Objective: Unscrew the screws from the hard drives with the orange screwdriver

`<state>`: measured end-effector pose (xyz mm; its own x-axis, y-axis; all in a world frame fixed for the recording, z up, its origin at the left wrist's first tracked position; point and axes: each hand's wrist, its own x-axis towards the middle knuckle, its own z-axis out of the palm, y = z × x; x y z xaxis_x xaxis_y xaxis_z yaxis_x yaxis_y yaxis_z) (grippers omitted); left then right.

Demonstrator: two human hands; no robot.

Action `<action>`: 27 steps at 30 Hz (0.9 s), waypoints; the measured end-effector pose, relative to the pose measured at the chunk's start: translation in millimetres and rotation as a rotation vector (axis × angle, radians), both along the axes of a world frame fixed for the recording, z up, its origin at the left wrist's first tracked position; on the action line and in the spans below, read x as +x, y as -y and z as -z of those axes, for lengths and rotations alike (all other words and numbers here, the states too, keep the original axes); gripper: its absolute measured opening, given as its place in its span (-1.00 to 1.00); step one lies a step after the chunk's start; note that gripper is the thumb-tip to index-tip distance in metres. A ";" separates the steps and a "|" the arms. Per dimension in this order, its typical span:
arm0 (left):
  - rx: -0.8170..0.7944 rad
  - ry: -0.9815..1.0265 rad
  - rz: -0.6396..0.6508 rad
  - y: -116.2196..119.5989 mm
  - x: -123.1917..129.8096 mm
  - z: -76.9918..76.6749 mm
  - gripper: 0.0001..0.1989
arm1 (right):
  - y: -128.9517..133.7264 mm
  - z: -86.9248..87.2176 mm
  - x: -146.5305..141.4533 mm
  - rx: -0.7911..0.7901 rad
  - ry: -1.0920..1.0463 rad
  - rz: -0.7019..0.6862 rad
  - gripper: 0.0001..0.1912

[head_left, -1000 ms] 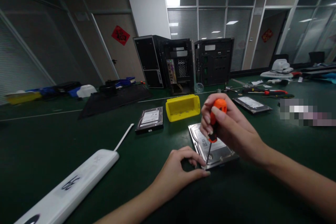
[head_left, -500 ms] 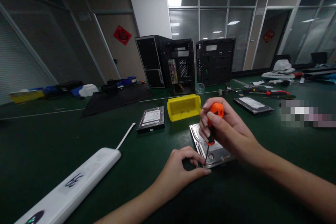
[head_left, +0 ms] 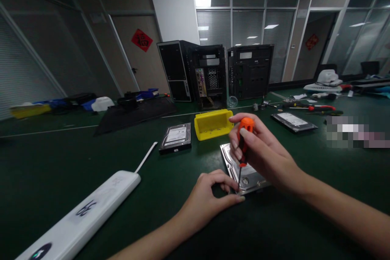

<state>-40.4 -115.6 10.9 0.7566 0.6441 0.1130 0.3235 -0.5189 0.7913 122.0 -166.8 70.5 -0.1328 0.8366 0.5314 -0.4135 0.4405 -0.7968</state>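
Screwdriver (head_left: 247, 122) clamped firmly in the right hand (head_left: 262, 146), blade angled down to the hard drive's (head_left: 252, 179) near-left corner! The left hand (head_left: 205, 194) pinched that very corner, the drive lying label-up before the yellow bin (head_left: 210, 133).

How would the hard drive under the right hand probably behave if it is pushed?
The hard drive would probably be stiff and rather heavy for its size, as its case looks metallic. Lying flat and low, it seems apt to slide rather than roll or tip. Its shiny surface may be slightly slippery.
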 end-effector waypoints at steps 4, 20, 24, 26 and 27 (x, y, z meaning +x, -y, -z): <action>0.008 -0.010 -0.017 0.7 -0.5 0.2 -0.75 | -0.3 0.3 0.8 0.015 0.033 0.001 -0.77; 0.039 -0.021 -0.041 3.0 -2.2 -0.2 -0.74 | 1.8 0.1 -3.4 -0.024 -0.009 -0.053 -0.75; 0.038 -0.035 -0.048 3.4 -2.2 0.2 -0.73 | 2.2 0.9 -3.3 -0.006 -0.011 -0.073 -0.78; 0.039 -0.037 -0.046 3.2 -2.2 0.6 -0.73 | 1.9 1.5 -3.5 0.001 0.002 -0.078 -0.75; 0.040 -0.035 -0.043 3.1 -2.3 0.8 -0.73 | 1.7 1.8 -3.5 0.003 0.009 -0.077 -0.74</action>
<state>-42.7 -118.7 10.1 0.7321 0.6718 0.1127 0.3738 -0.5345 0.7580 118.5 -168.5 68.7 -0.2013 0.8220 0.5327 -0.4391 0.4104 -0.7992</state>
